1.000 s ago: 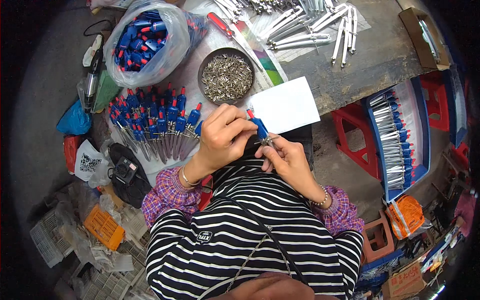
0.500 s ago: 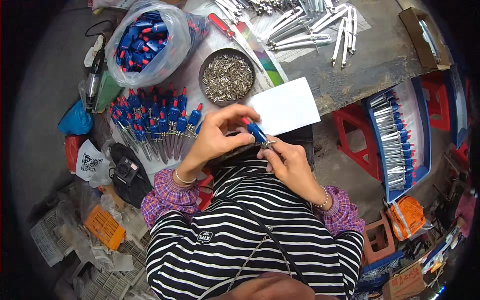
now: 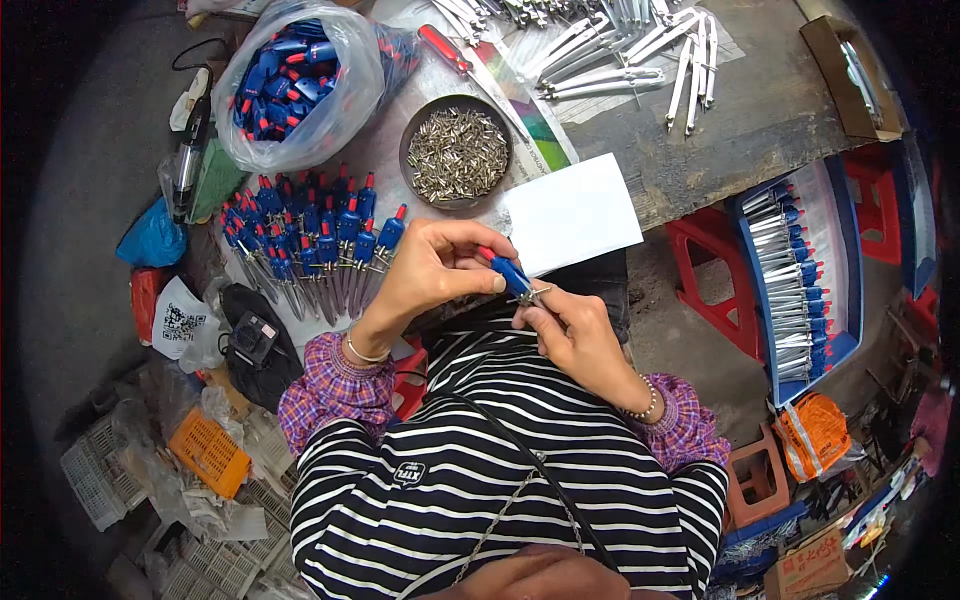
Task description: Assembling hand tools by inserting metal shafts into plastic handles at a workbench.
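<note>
My left hand [image 3: 428, 272] pinches the blue head of a drawing compass [image 3: 512, 278], its red tip showing between thumb and fingers. Lower down, my right hand [image 3: 578, 332] grips its metal part beside a thin crosswise pin. The compass is held tilted over my lap, its legs mostly hidden by the right hand. Left of my hands lies a cluster of similar compasses [image 3: 325, 245] with blue heads and silver legs. Beyond them stands a dark round bowl [image 3: 405, 160] of small metal pieces [image 3: 458, 152]. A blank white sheet [image 3: 578, 215] lies just past my right hand.
A clear plastic bag [image 3: 352, 115] holds blue and red heads. A red-handled screwdriver [image 3: 444, 48] and pairs of silver legs [image 3: 605, 85] lie on the table. Right of it, a blue tray [image 3: 850, 270] holds rows of compasses by a red stool [image 3: 715, 275].
The compass has turned slightly in my fingers, its red end shifting left and down. My left fingers have closed further over the head. The right hand keeps its grip.
</note>
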### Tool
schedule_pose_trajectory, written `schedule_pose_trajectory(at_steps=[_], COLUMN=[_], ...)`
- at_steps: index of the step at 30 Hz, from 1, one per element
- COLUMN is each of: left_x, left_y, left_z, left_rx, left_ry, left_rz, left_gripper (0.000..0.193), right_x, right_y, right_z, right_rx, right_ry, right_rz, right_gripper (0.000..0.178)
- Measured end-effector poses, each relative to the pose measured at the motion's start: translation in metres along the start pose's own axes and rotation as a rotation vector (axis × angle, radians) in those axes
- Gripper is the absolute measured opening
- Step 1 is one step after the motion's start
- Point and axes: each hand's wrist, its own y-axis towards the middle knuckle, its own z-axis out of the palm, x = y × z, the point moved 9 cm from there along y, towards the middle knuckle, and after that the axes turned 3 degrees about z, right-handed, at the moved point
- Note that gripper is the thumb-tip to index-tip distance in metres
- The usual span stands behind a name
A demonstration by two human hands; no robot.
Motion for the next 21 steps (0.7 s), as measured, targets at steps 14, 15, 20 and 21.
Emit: schedule_pose_trajectory(at_steps=[14, 15, 20, 21], left_x=[-0.058, -0.071, -0.060, -0.061], left_y=[0.010, 0.006, 0.014, 0.015], left_z=[-0.052, -0.062, -0.065, -0.063], left_rx=[-0.304, -0.437, -0.459, -0.458], left_ry=[0.697, 0.918, 1.119, 1.114], left_rz=[0.460, 0.559, 0.683, 0.684], left_gripper=[0.034, 0.031, 0.019, 0.019], right_x=[-0.026, -0.027, -0.031, -0.032], right_y=[0.003, 0.004, 0.006, 0.007], right_z=[-0.002, -0.002, 0.003, 0.004], right_rx=[-0.003, 0.001, 0.040, 0.045], right_ry=[0.408, 0.407, 0.394, 0.386], right_rz=[0.168, 0.164, 0.215, 0.214], right_gripper=[0.019, 0.019, 0.018, 0.020])
